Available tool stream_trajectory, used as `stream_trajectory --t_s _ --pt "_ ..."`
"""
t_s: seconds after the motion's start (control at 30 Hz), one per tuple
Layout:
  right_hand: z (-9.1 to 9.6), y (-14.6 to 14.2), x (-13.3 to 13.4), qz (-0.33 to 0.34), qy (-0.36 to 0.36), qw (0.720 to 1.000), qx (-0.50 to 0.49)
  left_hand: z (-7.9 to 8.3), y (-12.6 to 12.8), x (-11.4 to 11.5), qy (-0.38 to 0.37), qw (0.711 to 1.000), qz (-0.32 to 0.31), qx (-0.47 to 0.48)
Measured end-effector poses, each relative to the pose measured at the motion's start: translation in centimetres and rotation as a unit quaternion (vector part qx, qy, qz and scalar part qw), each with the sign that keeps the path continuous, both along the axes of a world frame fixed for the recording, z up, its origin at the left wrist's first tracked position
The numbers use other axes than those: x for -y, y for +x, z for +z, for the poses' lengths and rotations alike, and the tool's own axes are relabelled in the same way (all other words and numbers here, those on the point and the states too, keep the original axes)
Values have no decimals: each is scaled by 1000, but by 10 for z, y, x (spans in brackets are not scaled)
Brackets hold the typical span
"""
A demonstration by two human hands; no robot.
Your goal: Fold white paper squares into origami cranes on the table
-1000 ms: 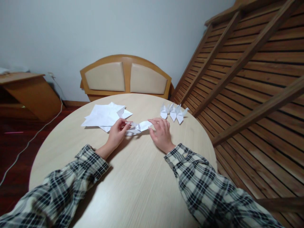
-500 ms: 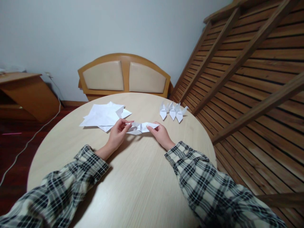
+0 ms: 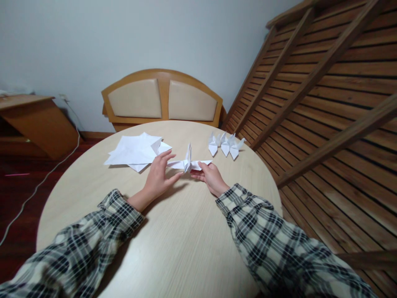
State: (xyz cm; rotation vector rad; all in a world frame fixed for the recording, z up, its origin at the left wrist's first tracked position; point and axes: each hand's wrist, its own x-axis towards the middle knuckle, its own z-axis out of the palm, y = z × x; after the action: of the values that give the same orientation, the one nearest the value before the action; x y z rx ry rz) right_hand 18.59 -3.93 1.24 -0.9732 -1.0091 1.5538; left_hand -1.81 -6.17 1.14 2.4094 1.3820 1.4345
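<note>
A white folded paper crane (image 3: pixel 188 162) is held just above the round pale wooden table (image 3: pixel 173 244), wings spread flat and one point standing upright. My right hand (image 3: pixel 209 177) pinches its right wing between thumb and fingers. My left hand (image 3: pixel 158 177) is at its left wing with fingers loosely spread, thumb touching under the paper. Both arms wear plaid sleeves.
A loose pile of white paper sheets (image 3: pixel 133 151) lies on the table behind my left hand. Three finished paper cranes (image 3: pixel 226 145) stand near the far right edge. A padded wooden chair back (image 3: pixel 163 99) is beyond the table. A slatted wooden frame (image 3: pixel 325 82) leans at right.
The crane's wings have been drawn apart and a point now stands upright. My left hand has loosened from a pinch to spread fingers. My right hand now grips the right wing.
</note>
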Motion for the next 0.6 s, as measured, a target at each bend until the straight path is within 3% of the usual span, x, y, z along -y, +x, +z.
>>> stream_trajectory --t_s 0.27,0.47,0.6 --pt "2 -1 4 32 -27 999 -23 -3 -4 -6 16 996 73 -49" --pt "6 -4 8 83 -17 994 -65 -3 -5 -7 6 996 58 -67" --pt "10 -3 8 73 22 994 -75 0 -4 -4 -2 996 33 -82"
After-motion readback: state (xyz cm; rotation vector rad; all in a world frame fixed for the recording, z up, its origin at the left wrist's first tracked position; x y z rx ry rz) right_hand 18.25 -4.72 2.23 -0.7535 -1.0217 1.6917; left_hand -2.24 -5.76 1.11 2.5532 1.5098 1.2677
